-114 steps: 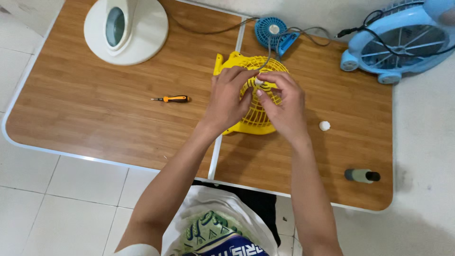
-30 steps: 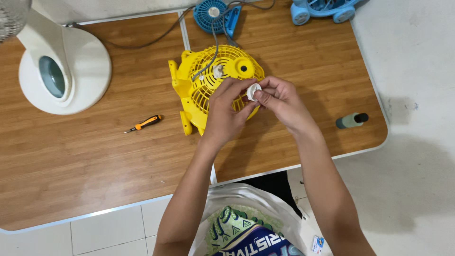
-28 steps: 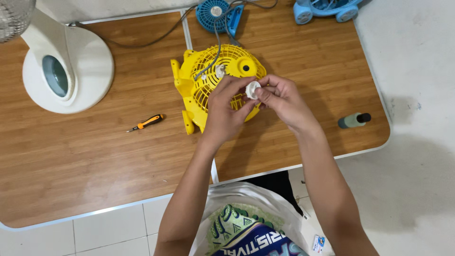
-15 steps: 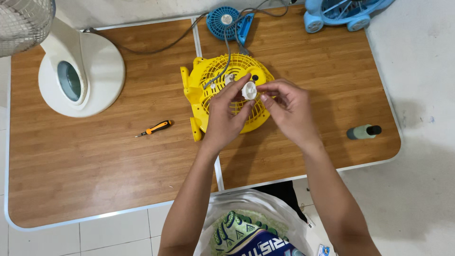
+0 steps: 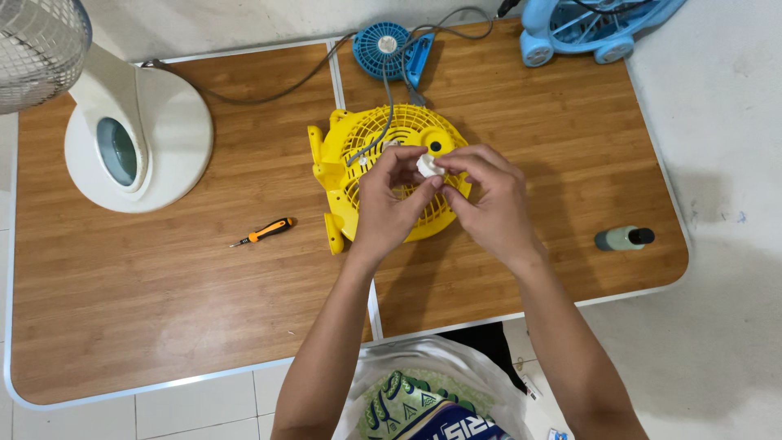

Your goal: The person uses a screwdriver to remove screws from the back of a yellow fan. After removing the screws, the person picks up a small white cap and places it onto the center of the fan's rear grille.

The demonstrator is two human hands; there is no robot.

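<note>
White, a small plastic knob (image 5: 427,165) is pinched between the fingertips of left hand (image 5: 389,200) and right hand (image 5: 486,198), just above the yellow fan (image 5: 358,175), with the screwdriver (image 5: 265,232) at nine o'clock.

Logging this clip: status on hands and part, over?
Left hand and right hand pinch small white part together above yellow fan housing. Grey cable lies across housing. Screwdriver untouched.

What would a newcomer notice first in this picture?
First the yellow fan at the middle of the wooden table, with the left hand and right hand pinching a small white part above it. Next the big white fan base at far left, and the orange screwdriver lying between them.
</note>
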